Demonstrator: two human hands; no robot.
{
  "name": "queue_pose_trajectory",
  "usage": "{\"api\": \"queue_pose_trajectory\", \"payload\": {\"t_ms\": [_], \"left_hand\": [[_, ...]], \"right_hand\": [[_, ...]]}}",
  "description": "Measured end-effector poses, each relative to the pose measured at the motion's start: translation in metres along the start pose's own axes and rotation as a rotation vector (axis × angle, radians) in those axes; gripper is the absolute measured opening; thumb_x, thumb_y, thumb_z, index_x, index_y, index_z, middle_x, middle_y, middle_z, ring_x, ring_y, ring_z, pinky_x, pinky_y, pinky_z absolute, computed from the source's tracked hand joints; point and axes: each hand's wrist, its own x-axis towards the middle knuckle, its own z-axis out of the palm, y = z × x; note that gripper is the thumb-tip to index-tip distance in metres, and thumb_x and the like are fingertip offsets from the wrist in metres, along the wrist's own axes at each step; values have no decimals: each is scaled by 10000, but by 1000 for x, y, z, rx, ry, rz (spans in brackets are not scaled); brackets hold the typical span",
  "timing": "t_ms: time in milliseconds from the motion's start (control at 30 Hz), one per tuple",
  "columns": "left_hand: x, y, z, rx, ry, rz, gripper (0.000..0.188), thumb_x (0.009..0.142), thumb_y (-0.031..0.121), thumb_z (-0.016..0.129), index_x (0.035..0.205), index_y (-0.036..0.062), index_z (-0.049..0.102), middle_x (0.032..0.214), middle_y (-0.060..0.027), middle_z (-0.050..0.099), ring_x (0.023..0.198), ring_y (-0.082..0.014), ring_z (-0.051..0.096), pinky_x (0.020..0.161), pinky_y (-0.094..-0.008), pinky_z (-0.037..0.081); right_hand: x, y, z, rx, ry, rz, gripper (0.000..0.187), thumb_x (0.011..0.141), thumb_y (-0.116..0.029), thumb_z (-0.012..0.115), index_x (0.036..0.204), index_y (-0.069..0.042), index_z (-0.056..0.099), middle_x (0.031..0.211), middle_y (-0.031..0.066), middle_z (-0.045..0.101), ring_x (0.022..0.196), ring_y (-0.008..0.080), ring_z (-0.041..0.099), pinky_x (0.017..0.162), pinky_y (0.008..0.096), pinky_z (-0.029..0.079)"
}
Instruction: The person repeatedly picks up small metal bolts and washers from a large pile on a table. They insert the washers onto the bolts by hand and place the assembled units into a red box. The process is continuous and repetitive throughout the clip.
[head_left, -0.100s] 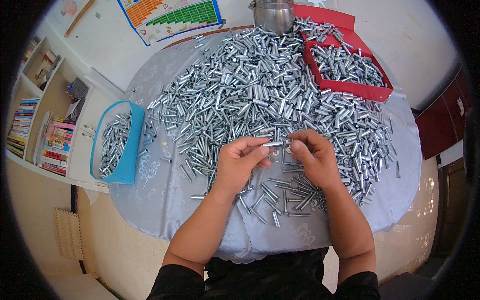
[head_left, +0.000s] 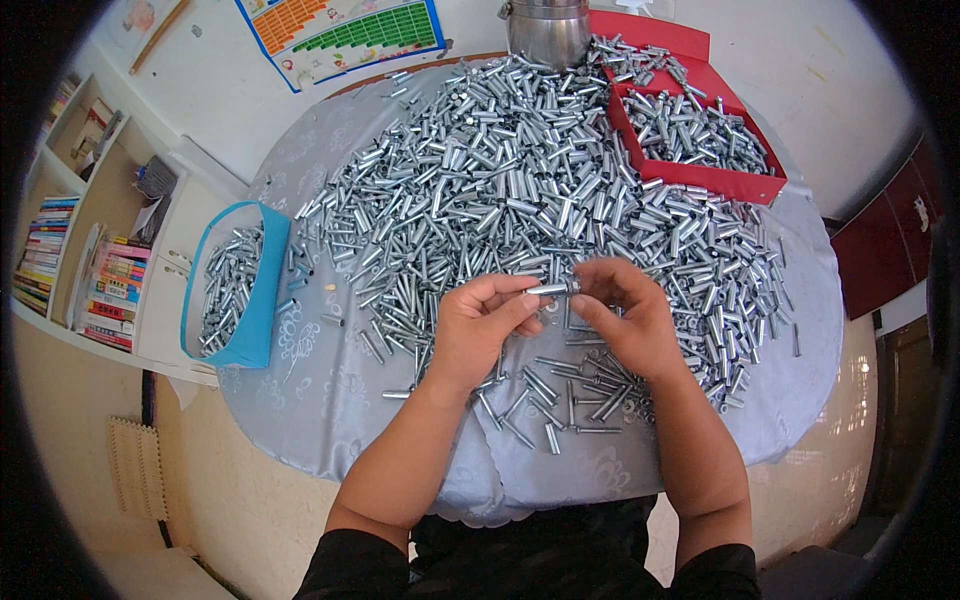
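My left hand (head_left: 482, 325) pinches a silvery expansion bolt (head_left: 545, 290) between thumb and fingertips, its sleeve lying nearly level. At the bolt's right end, my right hand (head_left: 630, 315) has its thumb and curled fingers around the tip, where a nut or washer seems to sit; the fingers partly hide it. Below the hands lies a loose group of thin bolts (head_left: 545, 390) with several small washers and nuts (head_left: 630, 405). Just beyond the hands spreads a large heap of metal sleeves and bolts (head_left: 500, 180).
A blue fabric bin (head_left: 262, 300) with metal parts stands at the table's left edge. At the back right is an open red box (head_left: 700, 175), also full of parts, beside a steel pot (head_left: 548, 35). A patterned silver-grey cloth (head_left: 330, 420) covers the round table.
My right thumb has shifted slightly down and left at the bolt's end, and the right fingers have opened a little around it. The left hand keeps its hold.
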Motion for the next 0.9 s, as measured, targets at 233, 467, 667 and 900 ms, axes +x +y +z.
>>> {"api": "queue_pose_trajectory", "payload": {"t_ms": [233,467,667,900], "left_hand": [[-1,2,1,-18,-6,-7,192,882,18,630,1069,-21,658,953,-135,712,717,-130,659,650,-255,552],[-1,2,2,8,1,0,191,886,19,625,1069,-22,657,943,-130,712,716,-128,657,647,-250,549],[0,1,2,-8,3,-6,195,886,22,626,1073,-24,655,939,-124,711,703,-123,651,638,-245,546],[-1,3,2,-6,8,-14,198,884,28,632,1074,-23,654,941,-124,711,696,-125,652,637,-244,545]], "right_hand": [[0,1,-7,-41,-65,73,149,856,-72,689,976,9,656,802,47,618,714,84,564,655,238,462],[0,6,-15,-250,-129,83,180,854,-75,688,1014,-3,649,803,35,615,722,85,566,664,236,459],[0,8,-6,-62,-58,-45,148,861,-95,685,971,1,662,798,43,614,705,96,559,652,243,457],[0,5,-8,-148,-74,32,135,858,-88,673,945,14,662,791,51,618,698,110,553,651,253,459]]}}
